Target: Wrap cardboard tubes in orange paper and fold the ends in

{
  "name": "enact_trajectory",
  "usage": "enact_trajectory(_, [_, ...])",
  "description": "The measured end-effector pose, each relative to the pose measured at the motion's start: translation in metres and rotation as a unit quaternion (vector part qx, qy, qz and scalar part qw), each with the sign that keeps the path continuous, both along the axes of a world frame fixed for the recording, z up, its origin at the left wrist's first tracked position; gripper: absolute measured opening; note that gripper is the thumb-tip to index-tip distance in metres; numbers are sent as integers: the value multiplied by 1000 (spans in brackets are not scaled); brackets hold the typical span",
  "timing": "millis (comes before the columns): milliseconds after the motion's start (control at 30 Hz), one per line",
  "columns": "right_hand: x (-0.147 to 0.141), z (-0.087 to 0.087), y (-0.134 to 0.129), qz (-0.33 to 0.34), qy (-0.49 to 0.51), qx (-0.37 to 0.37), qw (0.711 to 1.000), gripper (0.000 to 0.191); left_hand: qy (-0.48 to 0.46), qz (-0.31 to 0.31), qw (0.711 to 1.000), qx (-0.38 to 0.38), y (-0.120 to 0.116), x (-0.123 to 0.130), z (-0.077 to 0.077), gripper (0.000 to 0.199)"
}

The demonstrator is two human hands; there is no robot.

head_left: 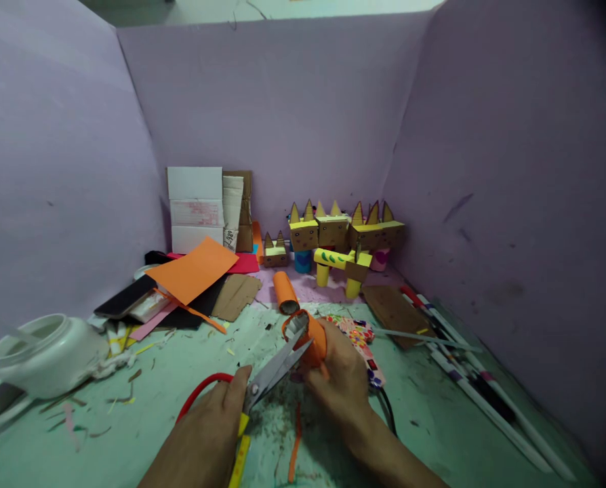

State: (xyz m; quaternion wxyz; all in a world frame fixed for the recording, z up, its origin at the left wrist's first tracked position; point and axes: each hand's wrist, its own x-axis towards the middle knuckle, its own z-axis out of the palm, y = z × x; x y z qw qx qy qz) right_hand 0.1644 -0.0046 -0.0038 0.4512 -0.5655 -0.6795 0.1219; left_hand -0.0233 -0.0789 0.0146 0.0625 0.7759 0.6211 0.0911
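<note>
My left hand (214, 423) is closed on red-handled scissors (275, 373), whose parted blades meet the orange tube. One blade reaches into the tube's open end. My right hand (341, 373) grips this orange tube (314, 337) from its right side. A second orange tube (285, 293) lies just behind it on the green table (145, 440). Below the scissors is a thin orange strip (295, 444). A yellow object (239, 464) sits beside my left hand, partly hidden by it.
At left stand a white pot (53, 359) and stacked paper with an orange sheet (196, 268). Cardboard animal figures (333, 234) line the back. Markers (486, 400) lie at right, near brown cardboard (394, 315). A flowery glue gun (358, 342) is behind my right hand.
</note>
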Motion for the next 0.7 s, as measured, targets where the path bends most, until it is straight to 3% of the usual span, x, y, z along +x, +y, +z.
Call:
enact_trajectory(167, [-1,-2,1,-32,-50,10,998,27,28,33,999,30,2,6,-1,59])
enact_trajectory(400, [0,-4,3,-31,-47,11,998,24,54,1,999,2,2,-1,-5,63])
enact_trajectory(700, [1,-7,4,-81,-108,82,988,28,91,10,995,27,1,1,-14,66])
